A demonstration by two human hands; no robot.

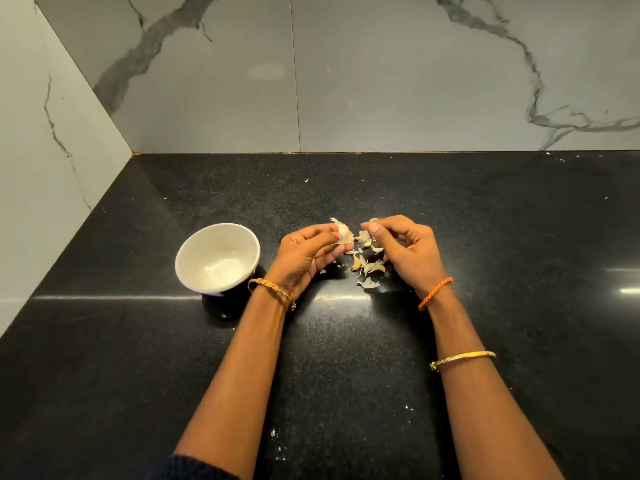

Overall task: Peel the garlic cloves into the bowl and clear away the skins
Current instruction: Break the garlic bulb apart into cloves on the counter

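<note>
Peeling under way: left hand (308,252) fingers pinch a garlic clove (344,234) right of the empty bowl (217,259). Right hand (403,249) fingers curled, contents unclear. Next, judged: strip remaining skin; skins (369,266) lie beyond.

black counter (346,358), white bowl (217,258), garlic skins (367,265)

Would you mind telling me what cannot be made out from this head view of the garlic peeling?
- Right hand: its curled fingers hide whether it pinches a skin or holds nothing.
- Garlic clove: the left hand covers its lower part, so how far it is peeled is unclear.
- Pile of skins: too small to tell cloves from skins.
- Bowl: a speck at the bottom is too small to identify.
</note>
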